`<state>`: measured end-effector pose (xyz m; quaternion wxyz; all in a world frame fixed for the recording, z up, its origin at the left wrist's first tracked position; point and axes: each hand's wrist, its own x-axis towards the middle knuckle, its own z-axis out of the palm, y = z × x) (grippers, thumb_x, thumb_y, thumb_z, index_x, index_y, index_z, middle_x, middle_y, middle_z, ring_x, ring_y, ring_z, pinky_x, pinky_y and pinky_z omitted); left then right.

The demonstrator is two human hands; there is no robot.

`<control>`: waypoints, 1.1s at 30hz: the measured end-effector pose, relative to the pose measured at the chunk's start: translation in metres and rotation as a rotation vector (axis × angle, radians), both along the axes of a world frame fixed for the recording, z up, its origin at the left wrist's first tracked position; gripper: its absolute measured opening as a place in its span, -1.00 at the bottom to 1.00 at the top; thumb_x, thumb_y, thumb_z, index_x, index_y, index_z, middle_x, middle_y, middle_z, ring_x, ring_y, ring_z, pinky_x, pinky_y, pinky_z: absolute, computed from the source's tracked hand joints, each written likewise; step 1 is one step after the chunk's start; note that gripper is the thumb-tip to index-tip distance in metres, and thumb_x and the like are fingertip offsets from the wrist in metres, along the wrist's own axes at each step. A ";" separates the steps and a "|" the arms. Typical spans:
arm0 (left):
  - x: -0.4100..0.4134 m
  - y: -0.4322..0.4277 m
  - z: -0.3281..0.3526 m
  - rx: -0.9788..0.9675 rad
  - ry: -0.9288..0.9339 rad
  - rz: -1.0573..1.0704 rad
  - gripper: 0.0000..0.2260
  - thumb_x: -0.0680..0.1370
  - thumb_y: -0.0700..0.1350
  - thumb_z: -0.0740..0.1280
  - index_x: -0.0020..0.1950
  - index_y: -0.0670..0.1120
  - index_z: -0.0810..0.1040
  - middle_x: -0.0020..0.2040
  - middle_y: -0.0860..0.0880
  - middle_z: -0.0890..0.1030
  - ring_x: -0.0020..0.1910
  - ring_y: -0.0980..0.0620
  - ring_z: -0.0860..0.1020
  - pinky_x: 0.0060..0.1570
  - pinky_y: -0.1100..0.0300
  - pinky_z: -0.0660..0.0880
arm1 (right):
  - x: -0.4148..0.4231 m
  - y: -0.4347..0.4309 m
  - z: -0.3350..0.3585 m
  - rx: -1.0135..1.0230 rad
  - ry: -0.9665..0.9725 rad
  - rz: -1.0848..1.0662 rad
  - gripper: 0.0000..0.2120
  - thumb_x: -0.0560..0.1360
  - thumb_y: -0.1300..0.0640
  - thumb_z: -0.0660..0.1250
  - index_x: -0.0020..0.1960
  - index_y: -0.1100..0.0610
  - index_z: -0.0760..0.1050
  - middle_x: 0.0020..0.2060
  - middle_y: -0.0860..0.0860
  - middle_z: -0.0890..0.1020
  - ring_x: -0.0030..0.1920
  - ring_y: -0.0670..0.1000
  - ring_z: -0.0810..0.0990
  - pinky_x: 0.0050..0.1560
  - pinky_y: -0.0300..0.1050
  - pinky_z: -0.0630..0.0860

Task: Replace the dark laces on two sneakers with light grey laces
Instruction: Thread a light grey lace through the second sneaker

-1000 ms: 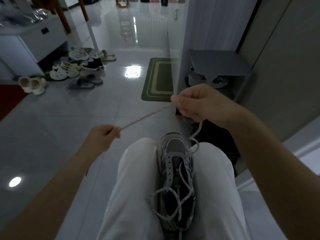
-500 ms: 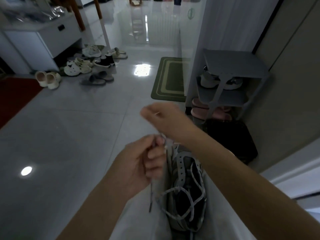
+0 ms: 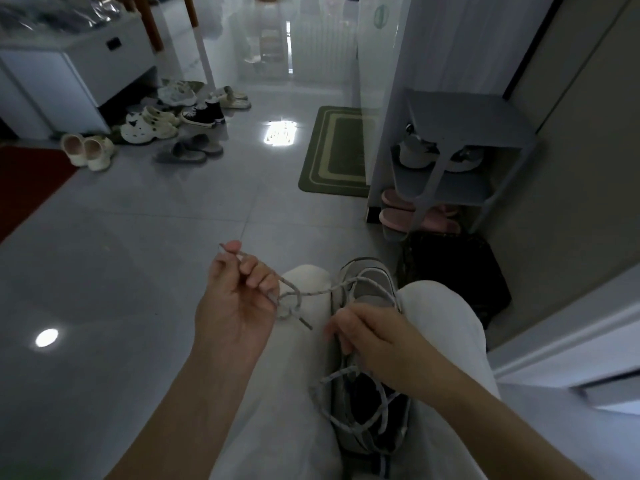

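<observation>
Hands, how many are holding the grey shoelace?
2. The left hand pinches the looped end of the lace over the left knee. The right hand grips a strand above the sneaker lying between the legs.

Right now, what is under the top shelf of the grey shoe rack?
White sneakers on its middle shelf, pink slippers at the bottom; the rack's front leg hides parts of both.

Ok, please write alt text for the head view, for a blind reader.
A person sits with a grey sneaker between the knees, a light grey lace partly threaded in it. The left hand pinches a looped end of the lace; the right hand grips the lace over the sneaker. Other shoes lie on the tiled floor.
</observation>
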<state>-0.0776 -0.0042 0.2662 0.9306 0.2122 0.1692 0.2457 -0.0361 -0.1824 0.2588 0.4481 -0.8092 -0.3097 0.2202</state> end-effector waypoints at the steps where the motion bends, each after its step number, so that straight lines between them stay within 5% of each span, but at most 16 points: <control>1: -0.001 -0.004 -0.002 0.016 0.033 -0.016 -0.84 0.59 -0.08 0.11 -0.12 -0.04 0.43 -0.45 0.06 0.39 -0.54 0.16 0.34 -0.52 0.35 0.36 | -0.003 -0.001 -0.001 -0.039 0.021 0.011 -0.59 0.46 -0.31 0.05 -0.15 -0.06 0.52 -0.30 -0.05 0.58 -0.32 -0.17 0.50 -0.22 -0.13 0.49; 4: 0.000 -0.024 -0.007 0.031 0.093 -0.064 -0.80 0.62 -0.07 0.09 -0.12 -0.04 0.45 -0.44 0.05 0.38 -0.53 0.15 0.32 -0.53 0.33 0.34 | -0.009 0.001 -0.001 -0.134 0.005 0.044 -0.38 0.37 -0.46 0.11 0.15 -0.02 0.52 -0.12 -0.15 0.61 -0.19 -0.23 0.55 -0.10 -0.22 0.52; 7: 0.004 -0.036 -0.004 0.008 0.083 -0.088 -0.80 0.62 -0.07 0.10 -0.11 -0.04 0.47 -0.44 0.05 0.39 -0.53 0.15 0.34 -0.52 0.34 0.36 | -0.009 0.006 -0.001 -0.090 -0.123 0.035 -0.77 0.50 -0.09 0.31 -0.16 0.06 0.54 -0.40 -0.07 0.53 -0.37 -0.14 0.47 -0.30 -0.26 0.37; 9: 0.006 -0.035 -0.004 0.023 0.066 -0.128 -0.81 0.62 -0.06 0.12 -0.05 -0.04 0.50 -0.40 0.03 0.45 -0.47 0.14 0.41 -0.43 0.32 0.44 | -0.006 0.004 -0.001 -0.053 -0.147 -0.003 -0.71 0.51 0.05 0.33 -0.30 0.21 0.50 -0.49 0.05 0.50 -0.44 -0.03 0.44 -0.35 -0.16 0.35; 14: -0.013 -0.047 -0.022 0.728 0.261 -0.385 -0.77 0.52 -0.07 0.23 -0.05 -0.19 0.59 -0.20 -0.04 0.64 -0.17 0.07 0.59 -0.16 0.26 0.53 | 0.001 -0.002 -0.001 -0.141 -0.330 -0.023 -0.72 0.52 0.05 0.32 -0.33 0.13 0.49 -0.50 -0.04 0.43 -0.44 -0.06 0.41 -0.34 -0.05 0.41; 19: -0.016 -0.044 -0.028 0.699 0.356 -0.278 -0.70 0.48 -0.01 0.23 0.02 -0.17 0.61 -0.25 0.00 0.64 -0.21 0.07 0.59 -0.18 0.22 0.55 | -0.001 -0.005 0.001 -0.164 -0.279 -0.017 -0.71 0.54 -0.04 0.26 -0.31 0.03 0.50 -0.49 -0.11 0.43 -0.42 -0.12 0.40 -0.35 -0.22 0.32; 22: -0.015 -0.040 -0.028 0.731 0.346 -0.278 -0.70 0.49 0.01 0.22 0.02 -0.16 0.61 -0.28 -0.01 0.59 -0.28 0.05 0.54 -0.25 0.22 0.51 | 0.002 -0.010 0.001 -0.094 -0.274 -0.117 -0.72 0.55 0.02 0.27 -0.24 0.15 0.55 -0.43 -0.02 0.54 -0.37 -0.06 0.47 -0.31 -0.14 0.40; 28: -0.015 -0.050 -0.029 0.734 0.303 -0.333 -0.70 0.49 0.01 0.21 0.04 -0.13 0.61 -0.27 -0.04 0.60 -0.22 0.04 0.59 -0.14 0.18 0.56 | 0.002 -0.008 -0.005 -0.148 -0.263 -0.075 -0.80 0.47 -0.17 0.30 -0.17 -0.06 0.53 -0.39 -0.18 0.49 -0.34 -0.17 0.46 -0.31 -0.24 0.38; 33: -0.010 -0.053 -0.027 0.912 0.363 -0.399 -0.90 0.51 -0.24 0.32 -0.10 -0.09 0.62 -0.33 0.05 0.65 -0.32 0.17 0.61 -0.23 0.32 0.55 | 0.003 -0.008 -0.010 -0.142 -0.395 -0.129 -0.79 0.46 -0.07 0.26 -0.18 0.01 0.59 -0.37 -0.07 0.58 -0.35 -0.07 0.49 -0.31 -0.08 0.45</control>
